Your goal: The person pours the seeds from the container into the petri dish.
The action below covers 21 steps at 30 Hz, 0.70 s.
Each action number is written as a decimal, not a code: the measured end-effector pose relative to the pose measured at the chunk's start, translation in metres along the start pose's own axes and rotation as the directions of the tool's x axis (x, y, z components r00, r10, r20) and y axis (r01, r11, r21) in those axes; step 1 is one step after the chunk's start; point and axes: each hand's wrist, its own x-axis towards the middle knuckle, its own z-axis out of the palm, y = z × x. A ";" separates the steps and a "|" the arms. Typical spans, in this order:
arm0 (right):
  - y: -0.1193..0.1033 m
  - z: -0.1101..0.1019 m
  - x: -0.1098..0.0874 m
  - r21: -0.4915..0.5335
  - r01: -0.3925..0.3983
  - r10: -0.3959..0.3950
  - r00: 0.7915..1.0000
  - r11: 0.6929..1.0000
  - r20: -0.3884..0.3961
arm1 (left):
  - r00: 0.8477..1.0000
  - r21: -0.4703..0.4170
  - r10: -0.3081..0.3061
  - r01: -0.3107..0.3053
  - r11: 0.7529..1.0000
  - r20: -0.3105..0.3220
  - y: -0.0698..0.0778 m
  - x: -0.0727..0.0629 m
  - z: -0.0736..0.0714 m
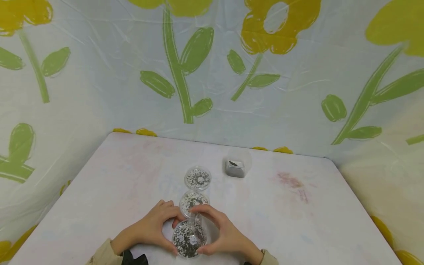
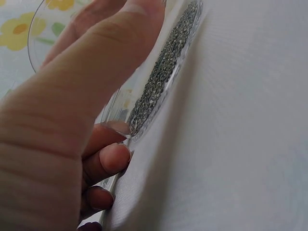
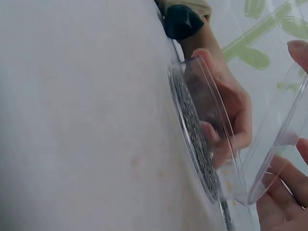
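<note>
At the table's front edge lies a round clear petri dish [image 1: 185, 243] filled with dark grains and white flecks. My left hand [image 1: 155, 225] holds it by the side, thumb at the near rim and fingers toward the far rim. My right hand [image 1: 228, 233] grips a clear round lid [image 3: 279, 163] by its edge, between thumb and fingers. The lid stands tilted over the dish's right side, leaving its grains uncovered. Just beyond, a second petri dish [image 1: 192, 200] of similar grains stands close to the first. The left wrist view shows the grains [image 2: 163, 72] in a shallow layer.
A third petri dish [image 1: 197, 178] with grains lies behind the second, in line. Farther back to the right stands a small clear box [image 1: 235, 168] holding dark material. Flower-printed sheeting [image 1: 212, 92] hangs around the white table [image 1: 281, 213], which has reddish stains.
</note>
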 end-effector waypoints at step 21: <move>0.010 0.015 -0.007 -0.112 0.101 -0.102 0.995 0.989 0.001 | 1.000 0.002 0.014 -0.014 1.000 -0.018 -0.002 -0.001 0.001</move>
